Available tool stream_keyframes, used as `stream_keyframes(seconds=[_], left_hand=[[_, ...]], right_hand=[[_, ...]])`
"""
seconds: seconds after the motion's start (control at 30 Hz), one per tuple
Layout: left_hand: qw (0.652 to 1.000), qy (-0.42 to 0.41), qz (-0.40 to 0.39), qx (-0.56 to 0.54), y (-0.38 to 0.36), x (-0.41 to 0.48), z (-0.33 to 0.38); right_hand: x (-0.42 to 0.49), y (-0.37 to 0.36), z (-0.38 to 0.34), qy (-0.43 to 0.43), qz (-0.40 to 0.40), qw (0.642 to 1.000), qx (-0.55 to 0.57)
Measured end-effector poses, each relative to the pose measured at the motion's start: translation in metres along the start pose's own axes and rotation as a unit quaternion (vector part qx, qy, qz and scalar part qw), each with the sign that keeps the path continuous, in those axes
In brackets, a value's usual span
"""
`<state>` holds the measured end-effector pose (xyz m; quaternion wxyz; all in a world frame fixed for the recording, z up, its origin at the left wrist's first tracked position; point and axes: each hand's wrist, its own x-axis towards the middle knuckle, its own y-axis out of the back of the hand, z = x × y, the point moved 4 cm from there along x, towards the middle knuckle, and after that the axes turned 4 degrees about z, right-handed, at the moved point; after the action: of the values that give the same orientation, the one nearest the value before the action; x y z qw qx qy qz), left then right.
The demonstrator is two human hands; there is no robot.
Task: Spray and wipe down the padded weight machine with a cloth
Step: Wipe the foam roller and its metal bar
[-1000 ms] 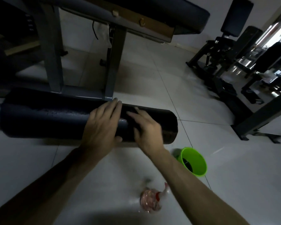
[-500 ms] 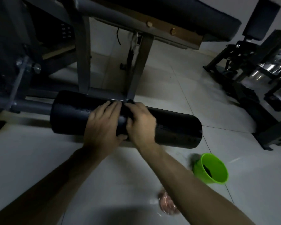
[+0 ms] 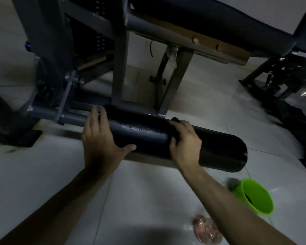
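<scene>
Head view shows your left hand (image 3: 101, 140) wrapped round the left end of the padded roller (image 3: 210, 149), low over the tiles. Your right hand (image 3: 184, 144) curls on a dark cloth (image 3: 174, 119), pressing it mid-roller.

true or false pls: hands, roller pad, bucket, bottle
1. The left hand grips the black cylindrical foam roller pad. True.
2. The right hand holds the pinkish clear plastic spray bottle. False: it presses a dark cloth on the pad; the bottle lies on the white tiled floor.
3. The bright green plastic bucket sits on the pad. False: it is on the floor.
4. Both hands are at the pad. True.
</scene>
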<state>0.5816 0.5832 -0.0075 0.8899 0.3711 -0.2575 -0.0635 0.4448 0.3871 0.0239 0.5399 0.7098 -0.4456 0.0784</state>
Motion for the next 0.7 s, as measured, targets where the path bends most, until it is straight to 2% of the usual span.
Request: stream_keyframes(seconds=[0.1, 0.2, 0.27, 0.33, 0.4, 0.53, 0.6, 0.7], left_hand=[[0.993, 0.057, -0.005, -0.103, 0.006, -0.001, -0.029], [0.985, 0.055, -0.016, -0.165, 0.01, -0.003, -0.039], [0.98, 0.062, -0.018, -0.187, 0.012, -0.003, -0.041], [0.972, 0.092, -0.021, -0.214, 0.012, -0.002, -0.043], [0.97, 0.113, -0.019, -0.215, 0.012, -0.001, -0.044], [0.968, 0.121, -0.015, -0.219, 0.012, 0.002, -0.044], [0.966, 0.122, -0.01, -0.226, 0.014, 0.001, -0.043], [0.967, 0.109, -0.005, -0.23, 0.012, 0.004, -0.043]], right_hand=[[0.008, -0.044, -0.077, 0.089, -0.054, 0.994, 0.023], [0.016, -0.078, -0.141, 0.155, -0.121, 0.979, 0.052], [0.019, -0.086, -0.154, 0.199, -0.145, 0.967, 0.058], [0.019, -0.076, -0.136, 0.242, -0.143, 0.958, 0.048], [0.019, -0.052, -0.098, 0.239, -0.127, 0.962, 0.027], [0.021, -0.017, -0.04, 0.135, -0.082, 0.987, -0.007], [0.018, -0.026, -0.055, 0.109, -0.071, 0.991, -0.006], [0.012, -0.064, -0.122, 0.174, -0.106, 0.978, 0.033]])
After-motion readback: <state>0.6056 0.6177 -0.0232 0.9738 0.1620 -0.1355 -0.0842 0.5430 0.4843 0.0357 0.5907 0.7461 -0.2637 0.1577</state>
